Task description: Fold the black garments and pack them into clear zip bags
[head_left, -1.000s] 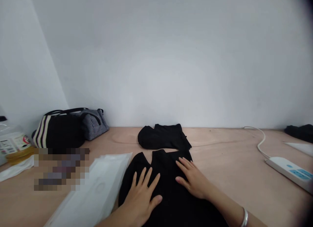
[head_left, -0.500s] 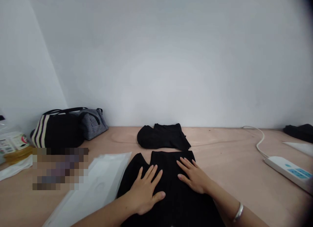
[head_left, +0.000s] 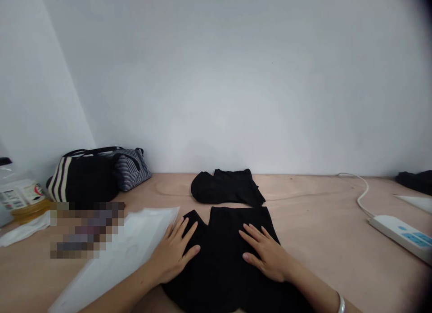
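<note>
The left hand (head_left: 173, 250) and right hand (head_left: 266, 254) lie flat and open, clamped on nothing, on the black garment (head_left: 221, 263) beneath them. The left hand borders a white packet (head_left: 118, 250); sliding sideways could rumple the cloth or shove the packet.

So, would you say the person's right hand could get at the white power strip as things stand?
Probably yes. The right hand lies flat on the black garment, and only open tabletop seems to separate it from the power strip, so the way looks free.
</note>
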Tool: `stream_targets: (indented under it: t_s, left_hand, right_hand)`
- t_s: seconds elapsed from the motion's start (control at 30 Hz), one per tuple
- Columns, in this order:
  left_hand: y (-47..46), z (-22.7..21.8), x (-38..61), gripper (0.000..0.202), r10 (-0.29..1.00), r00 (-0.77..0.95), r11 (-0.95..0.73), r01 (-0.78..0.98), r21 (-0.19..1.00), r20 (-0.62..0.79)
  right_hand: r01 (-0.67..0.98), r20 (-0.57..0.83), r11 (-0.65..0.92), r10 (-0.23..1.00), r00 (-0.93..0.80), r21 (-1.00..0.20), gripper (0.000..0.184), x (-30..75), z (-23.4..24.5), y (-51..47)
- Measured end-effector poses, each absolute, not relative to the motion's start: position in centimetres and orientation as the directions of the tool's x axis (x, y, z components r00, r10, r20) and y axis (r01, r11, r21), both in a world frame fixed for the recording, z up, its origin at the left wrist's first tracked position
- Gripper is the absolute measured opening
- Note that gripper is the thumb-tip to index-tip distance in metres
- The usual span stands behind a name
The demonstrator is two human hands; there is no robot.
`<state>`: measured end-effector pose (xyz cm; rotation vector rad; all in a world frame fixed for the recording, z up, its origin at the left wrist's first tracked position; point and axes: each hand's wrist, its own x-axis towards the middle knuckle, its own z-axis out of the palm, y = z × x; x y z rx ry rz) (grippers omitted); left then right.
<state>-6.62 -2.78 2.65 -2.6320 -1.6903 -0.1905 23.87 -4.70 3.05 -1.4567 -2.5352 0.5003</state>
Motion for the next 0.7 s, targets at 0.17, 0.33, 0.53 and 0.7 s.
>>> stream_targets:
  t_s: [0.17, 0.33, 0.53, 0.7]
  left_hand:
    - [-3.7, 3.6, -5.2, 0.051, 0.84, 0.506, -0.53, 0.843, 0.095, 0.196]
    - [-2.4, 4.7, -1.8, 0.029, 0.89, 0.383, -0.43, 0.885, 0.178, 0.246]
    - [1.3, 4.5, 0.4, 0.032, 0.964, 0.189, -0.223, 0.957, 0.183, 0.189]
    - [2.0, 4.5, 0.4, 0.03, 0.983, 0.138, -0.16, 0.967, 0.196, 0.119]
  right_hand:
    - [0.798, 0.066, 0.489, 0.864, -0.5, -0.352, 0.054, 23.6, 2.8, -4.7]
    - [0.915, 0.293, 0.229, 0.947, -0.131, -0.332, 0.036, 24.8, 1.8, -2.6]
    - [0.782, 0.19, -0.049, 0.959, 0.21, -0.621, 0.047, 27.9, 0.6, -0.1]
    - [0.725, 0.119, -0.099, 0.963, 0.243, -0.682, 0.051, 28.1, 0.6, 0.0]
